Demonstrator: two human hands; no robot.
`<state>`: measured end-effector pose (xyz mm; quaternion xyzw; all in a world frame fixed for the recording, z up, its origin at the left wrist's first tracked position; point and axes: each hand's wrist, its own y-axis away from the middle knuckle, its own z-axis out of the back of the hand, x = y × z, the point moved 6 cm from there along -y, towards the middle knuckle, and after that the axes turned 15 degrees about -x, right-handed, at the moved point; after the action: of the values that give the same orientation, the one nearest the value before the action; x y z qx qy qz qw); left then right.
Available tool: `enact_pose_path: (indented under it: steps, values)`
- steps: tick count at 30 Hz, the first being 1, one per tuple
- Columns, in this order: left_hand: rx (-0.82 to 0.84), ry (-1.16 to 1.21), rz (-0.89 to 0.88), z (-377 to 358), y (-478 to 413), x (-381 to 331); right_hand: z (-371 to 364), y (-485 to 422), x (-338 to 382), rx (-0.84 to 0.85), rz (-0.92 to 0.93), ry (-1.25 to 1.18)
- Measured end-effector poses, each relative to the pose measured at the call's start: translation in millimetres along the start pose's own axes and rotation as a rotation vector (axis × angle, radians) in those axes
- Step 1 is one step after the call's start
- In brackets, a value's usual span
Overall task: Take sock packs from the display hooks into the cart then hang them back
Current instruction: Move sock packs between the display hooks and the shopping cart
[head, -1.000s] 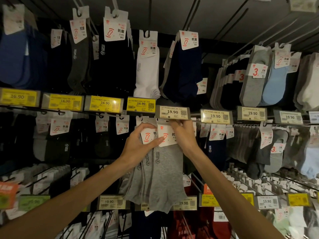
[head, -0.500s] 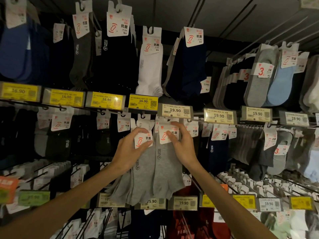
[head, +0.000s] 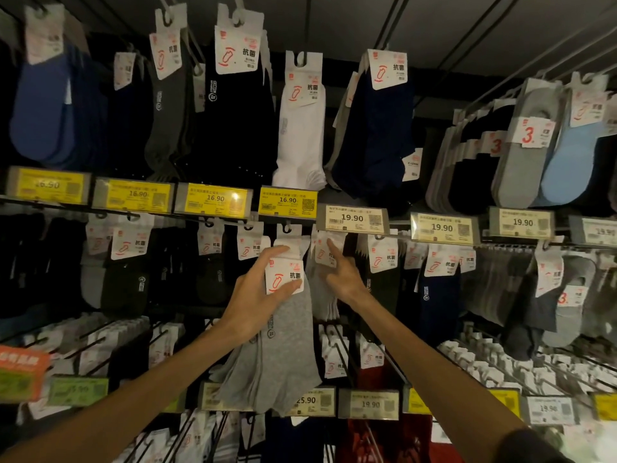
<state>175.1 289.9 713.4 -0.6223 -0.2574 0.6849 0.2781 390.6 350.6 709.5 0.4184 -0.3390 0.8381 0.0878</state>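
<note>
Left of the hands hang dark packs under yellow price tags point(head: 213, 201). The left hand point(head: 253, 295) grasps a grey sock pack point(head: 283, 349) by its white card top point(head: 283, 279), thumb beneath the label and fingers spread over the upper edge, with the socks hanging below the wrist. The card's cut-out reaches a hook point(head: 287, 225) just above those fingertips, but I cannot tell whether it is threaded on. Just to the right, the right hand point(head: 347, 279) grips nothing. Its forefinger is stretched out and touches the card of a neighbouring grey pack point(head: 322, 255) that hangs below the 19.90 tag point(head: 352, 219); the other fingers are loosely bent. No cart is in view.

I'd say the pack is either leaving the hook or going onto it. Either way, keep the card flat and square to the hook and slide the cut-out along the wire rather than tugging downward, or the card may tear. The right hand does well to hold the neighbours aside so they do not catch
</note>
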Motion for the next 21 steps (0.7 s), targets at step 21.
enact_pose_path:
  steps: [21]
  values:
    - [-0.040, 0.108, 0.053, -16, 23, -24, 54, 134, 61, 0.025, -0.106, -0.463]
